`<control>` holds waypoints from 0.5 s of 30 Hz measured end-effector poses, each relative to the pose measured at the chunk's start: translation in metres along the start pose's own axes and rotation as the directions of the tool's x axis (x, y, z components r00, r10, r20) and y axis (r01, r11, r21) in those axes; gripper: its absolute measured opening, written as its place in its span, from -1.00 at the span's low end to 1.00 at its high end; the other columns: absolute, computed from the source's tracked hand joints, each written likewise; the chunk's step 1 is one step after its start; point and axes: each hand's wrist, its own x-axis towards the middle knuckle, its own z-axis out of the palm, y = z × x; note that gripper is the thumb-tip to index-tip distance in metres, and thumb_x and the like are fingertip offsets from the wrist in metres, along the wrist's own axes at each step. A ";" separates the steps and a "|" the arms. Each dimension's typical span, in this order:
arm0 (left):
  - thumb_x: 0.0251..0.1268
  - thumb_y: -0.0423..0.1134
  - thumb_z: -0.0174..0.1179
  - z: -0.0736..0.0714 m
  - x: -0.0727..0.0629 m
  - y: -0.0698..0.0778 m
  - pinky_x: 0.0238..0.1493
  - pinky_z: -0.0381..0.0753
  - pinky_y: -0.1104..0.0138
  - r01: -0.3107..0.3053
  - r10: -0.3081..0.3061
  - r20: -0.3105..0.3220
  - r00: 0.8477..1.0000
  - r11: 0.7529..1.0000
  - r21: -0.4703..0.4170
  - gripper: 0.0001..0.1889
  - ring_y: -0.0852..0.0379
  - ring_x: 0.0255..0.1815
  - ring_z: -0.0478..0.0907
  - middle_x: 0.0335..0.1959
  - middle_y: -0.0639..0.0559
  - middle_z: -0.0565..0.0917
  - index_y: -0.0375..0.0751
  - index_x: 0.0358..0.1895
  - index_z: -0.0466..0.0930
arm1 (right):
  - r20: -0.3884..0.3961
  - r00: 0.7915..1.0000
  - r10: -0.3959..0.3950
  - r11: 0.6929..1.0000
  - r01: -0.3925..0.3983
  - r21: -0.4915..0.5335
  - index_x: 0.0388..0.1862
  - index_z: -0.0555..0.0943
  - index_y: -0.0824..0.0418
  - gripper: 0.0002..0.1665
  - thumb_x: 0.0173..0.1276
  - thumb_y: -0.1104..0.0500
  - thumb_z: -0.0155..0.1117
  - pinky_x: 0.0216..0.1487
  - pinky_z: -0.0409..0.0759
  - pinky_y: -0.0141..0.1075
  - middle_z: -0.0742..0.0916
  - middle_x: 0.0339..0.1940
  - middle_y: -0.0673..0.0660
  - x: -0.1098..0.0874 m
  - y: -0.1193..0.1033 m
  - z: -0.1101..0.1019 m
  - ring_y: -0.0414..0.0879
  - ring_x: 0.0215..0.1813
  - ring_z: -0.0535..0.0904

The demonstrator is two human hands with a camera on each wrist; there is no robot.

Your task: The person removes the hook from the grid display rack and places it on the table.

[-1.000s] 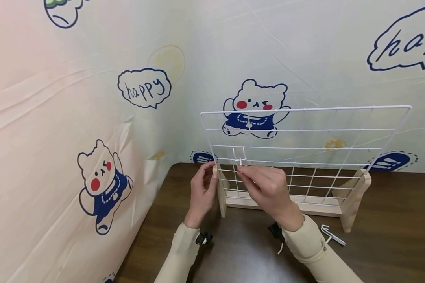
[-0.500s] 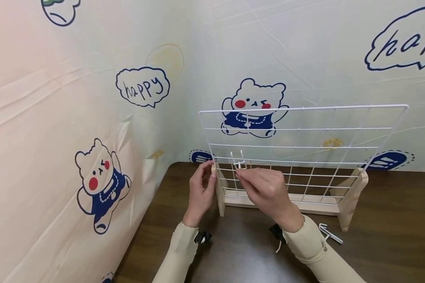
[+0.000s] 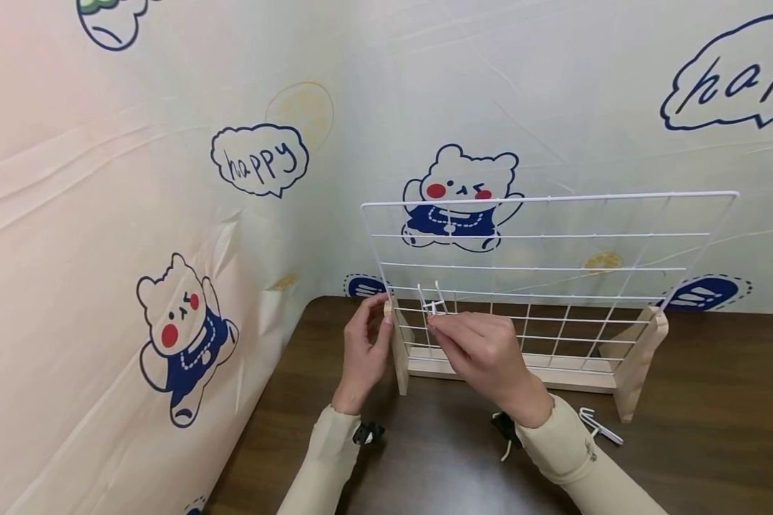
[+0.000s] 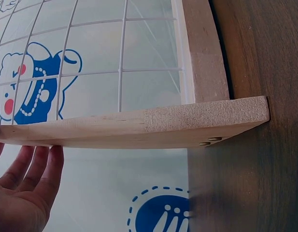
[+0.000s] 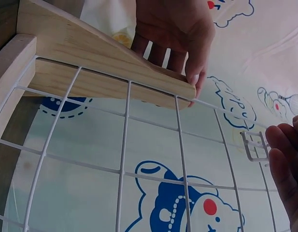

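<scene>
A white wire grid rack leans back between two pale wooden side panels. My left hand grips the upper end of the left side panel, its fingers against the outer face and its thumb at the tip in the right wrist view. With thumb and fingertips, my right hand pinches a white double-pronged wire hook. The hook's two prongs point up and overlap the grid near its left end in the head view. My right fingers cover the hook's lower part.
A second white hook lies on the dark wooden table, near the foot of the right side panel. A wooden crossbar joins the panels low down. Printed cloth hangs behind and along the left.
My right hand has lowered the hook slightly against the grid, so its prong tips now sit nearer the middle crosswires. The left hand keeps its place on the panel.
</scene>
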 end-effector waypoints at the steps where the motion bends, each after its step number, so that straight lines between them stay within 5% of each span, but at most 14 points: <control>1: 0.58 -0.28 0.13 0.000 0.000 0.000 0.12 0.76 0.02 0.001 -0.001 0.000 1.000 1.000 0.001 -0.65 -0.08 0.18 0.70 0.23 -0.14 0.69 -0.21 0.33 0.54 | -0.002 1.000 -0.003 1.000 0.003 0.000 -0.27 0.80 0.31 -0.67 0.59 0.17 0.20 -0.34 0.78 -0.16 0.87 -0.39 0.16 0.000 0.000 0.000 -0.01 -0.39 0.83; 15: 0.59 -0.26 0.13 0.000 0.000 0.000 0.11 0.76 -0.02 0.003 -0.003 0.005 1.000 1.000 0.004 -0.65 -0.09 0.19 0.70 0.24 -0.14 0.69 -0.20 0.33 0.53 | 0.008 1.000 -0.009 1.000 0.009 -0.026 -0.27 0.80 0.28 -0.65 0.61 0.13 0.19 -0.35 0.78 -0.19 0.87 -0.39 0.14 -0.001 0.001 -0.004 -0.03 -0.38 0.84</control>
